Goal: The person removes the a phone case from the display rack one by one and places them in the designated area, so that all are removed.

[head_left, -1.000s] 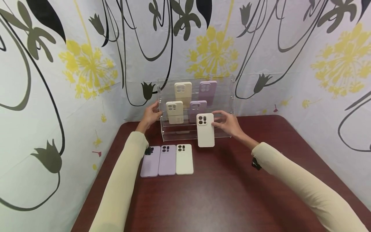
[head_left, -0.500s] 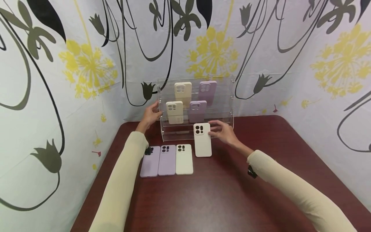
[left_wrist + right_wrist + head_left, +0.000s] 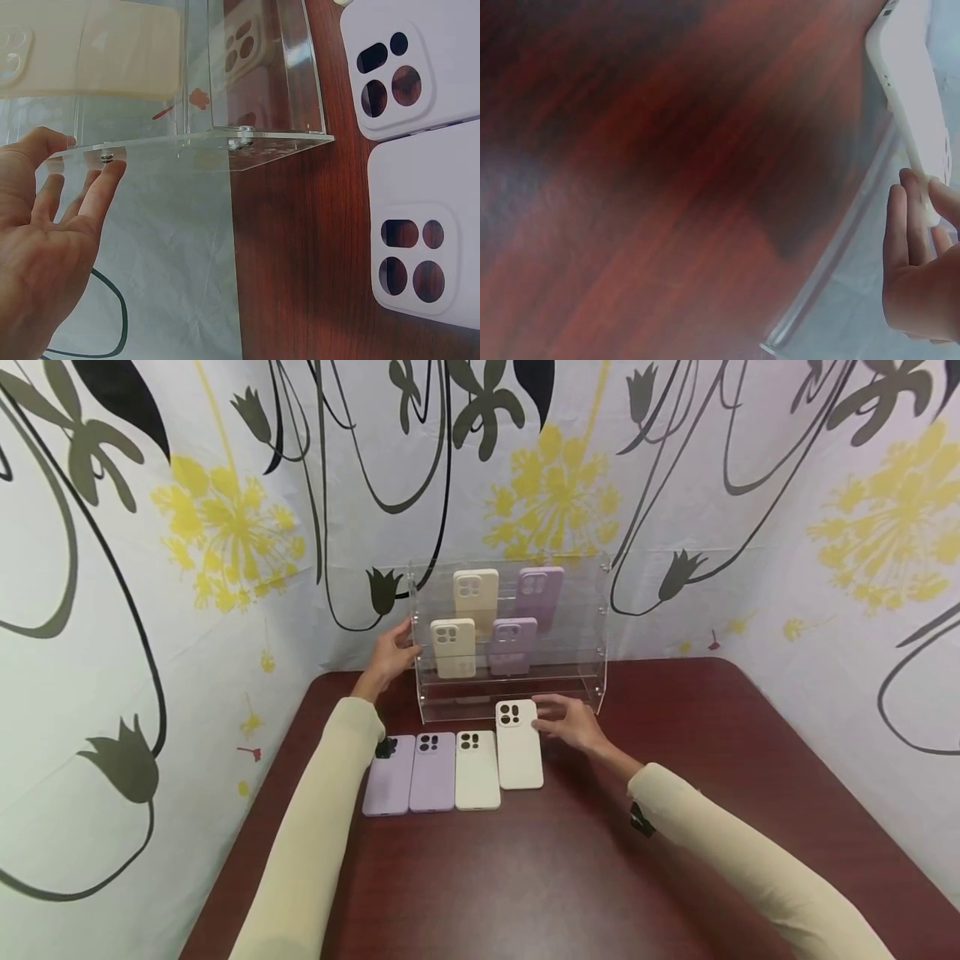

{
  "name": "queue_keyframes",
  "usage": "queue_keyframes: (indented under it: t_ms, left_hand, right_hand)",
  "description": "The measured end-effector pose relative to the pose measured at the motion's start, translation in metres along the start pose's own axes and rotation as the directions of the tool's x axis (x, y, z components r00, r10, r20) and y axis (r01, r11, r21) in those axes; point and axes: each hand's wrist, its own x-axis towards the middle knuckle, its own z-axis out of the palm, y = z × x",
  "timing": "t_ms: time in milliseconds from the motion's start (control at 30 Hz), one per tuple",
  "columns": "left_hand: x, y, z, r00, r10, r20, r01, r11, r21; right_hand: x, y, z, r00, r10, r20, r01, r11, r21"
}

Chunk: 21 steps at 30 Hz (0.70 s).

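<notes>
My right hand (image 3: 576,725) pinches a white phone case (image 3: 519,756) by its upper right edge, between thumb and fingers. In the right wrist view the case (image 3: 915,90) is tilted above the dark table. Beside it, a pale white case (image 3: 477,781) and two lilac cases (image 3: 433,781) lie in a row with camera cutouts at the top. My left hand (image 3: 392,656) grips the left side panel of a clear acrylic display rack (image 3: 602,668), with thumb and fingers on opposite faces of the panel (image 3: 180,142).
On the rack stand two cream cases (image 3: 453,656) and two lilac cases (image 3: 513,652), on two tiers. A patterned cloth (image 3: 360,485) hangs behind and at both sides of the reddish-brown table (image 3: 600,877).
My right hand has brought the white case down and slightly left, from in front of the rack to beside the row. My left hand has stayed on the rack.
</notes>
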Motion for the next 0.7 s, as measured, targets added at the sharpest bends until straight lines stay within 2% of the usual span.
queue_keyframes:
  t_ms: [267,700]
  left_hand:
    - [0.0,-0.001,0.0,1.0,-0.009,0.001,0.009,1.0,-0.004]
    - [-0.001,0.001,0.0,1.0,-0.003,0.001,0.003,1.0,0.011]
  right_hand:
    - [-0.006,0.01,0.011,0.999,0.045,0.023,-0.044,0.999,-0.015]
    - [-0.01,0.017,0.013,0.991,0.135,0.02,-0.135,0.991,-0.001]
